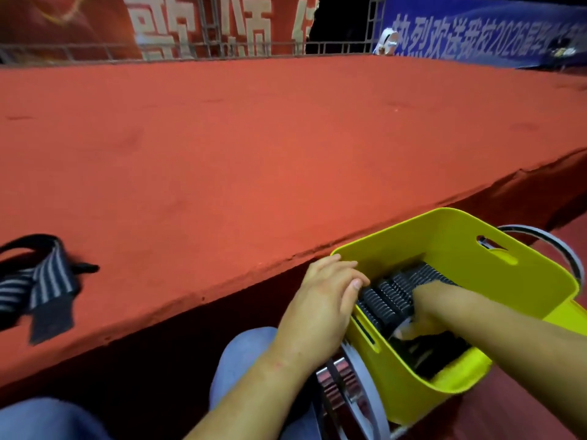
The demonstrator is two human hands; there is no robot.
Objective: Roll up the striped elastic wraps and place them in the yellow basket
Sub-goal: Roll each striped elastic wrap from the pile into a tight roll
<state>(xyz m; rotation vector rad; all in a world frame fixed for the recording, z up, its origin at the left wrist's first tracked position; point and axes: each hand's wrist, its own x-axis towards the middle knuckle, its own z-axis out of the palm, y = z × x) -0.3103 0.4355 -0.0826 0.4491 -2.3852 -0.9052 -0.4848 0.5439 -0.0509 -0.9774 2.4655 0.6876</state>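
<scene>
The yellow basket (521,281) stands at the lower right, beside the red stage edge. Inside it lie rolled black-and-white striped wraps (386,298). My right hand (419,322) reaches down into the basket, its fingers curled on a rolled wrap there; the fingertips are partly hidden. My left hand (320,300) grips the basket's near-left rim, the thumb touching the rolls. One unrolled striped wrap (44,282) lies loose on the stage at the far left, well away from both hands.
The red carpeted stage (254,154) fills the middle, its front edge running diagonally. A metal-and-grey frame (355,392) sits under the basket. My jeans-clad knees (241,360) are below. Banners and railing stand at the back.
</scene>
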